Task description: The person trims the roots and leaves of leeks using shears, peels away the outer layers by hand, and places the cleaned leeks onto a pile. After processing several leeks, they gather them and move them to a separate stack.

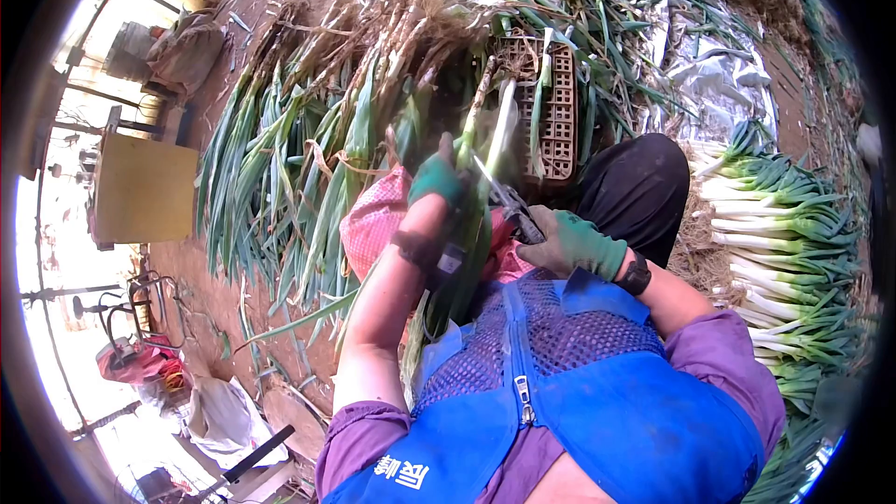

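Observation:
My left hand (437,179), in a green-palmed glove, is closed around a long green onion. The white stalk of a green onion (502,121) rises just beyond the fingers, partly blurred. My right hand (577,243), in a grey and green glove, grips a grey metal hand tool (511,203). Its thin, light tip points toward the stalks beside my left hand; its exact kind I cannot make out. Green leaves hang below my left hand, over a pink checked cloth (378,215) in my lap.
Unpeeled green onions (280,140) lie heaped at left, roots away from me. A tan plastic crate (558,121) sits ahead, with loose leaves (607,28) beyond. Cleaned white-stalked green onions (761,233) form a row at right. A yellowish box (145,189) stands far left.

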Demonstrator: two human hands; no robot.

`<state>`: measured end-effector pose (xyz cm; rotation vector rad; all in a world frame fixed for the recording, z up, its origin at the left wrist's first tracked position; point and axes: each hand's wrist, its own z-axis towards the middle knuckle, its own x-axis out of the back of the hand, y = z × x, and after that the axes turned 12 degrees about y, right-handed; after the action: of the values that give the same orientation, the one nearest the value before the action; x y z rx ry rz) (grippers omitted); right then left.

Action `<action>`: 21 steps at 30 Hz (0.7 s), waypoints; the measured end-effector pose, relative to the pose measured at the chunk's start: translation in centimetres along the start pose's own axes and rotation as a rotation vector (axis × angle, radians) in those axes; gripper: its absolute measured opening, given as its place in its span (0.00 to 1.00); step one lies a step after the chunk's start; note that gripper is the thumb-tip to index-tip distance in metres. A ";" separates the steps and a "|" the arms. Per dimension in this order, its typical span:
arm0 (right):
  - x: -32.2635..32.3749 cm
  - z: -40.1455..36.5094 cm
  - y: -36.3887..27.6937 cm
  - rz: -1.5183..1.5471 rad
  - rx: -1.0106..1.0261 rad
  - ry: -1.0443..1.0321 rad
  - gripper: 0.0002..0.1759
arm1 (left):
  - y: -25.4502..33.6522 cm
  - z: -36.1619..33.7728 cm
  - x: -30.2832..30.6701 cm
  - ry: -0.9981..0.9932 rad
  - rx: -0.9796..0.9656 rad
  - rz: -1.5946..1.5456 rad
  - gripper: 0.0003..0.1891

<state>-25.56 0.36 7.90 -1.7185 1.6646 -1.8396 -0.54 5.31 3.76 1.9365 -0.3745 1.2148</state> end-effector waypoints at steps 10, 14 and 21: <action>-1.2 1.9 1.4 -0.034 0.068 -0.047 0.29 | -0.5 -0.2 -0.9 0.064 -0.076 0.087 0.48; -0.9 2.7 1.1 0.008 -0.079 -0.056 0.28 | -1.2 0.2 -1.2 0.011 -0.002 -0.029 0.48; -1.2 3.1 1.6 -0.020 -0.149 -0.015 0.29 | 0.1 -0.9 0.6 -0.070 -0.005 -0.170 0.34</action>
<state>-23.70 -1.31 5.20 -1.8063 1.8270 -1.7460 -0.92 6.02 4.50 1.9673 -0.2432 1.0382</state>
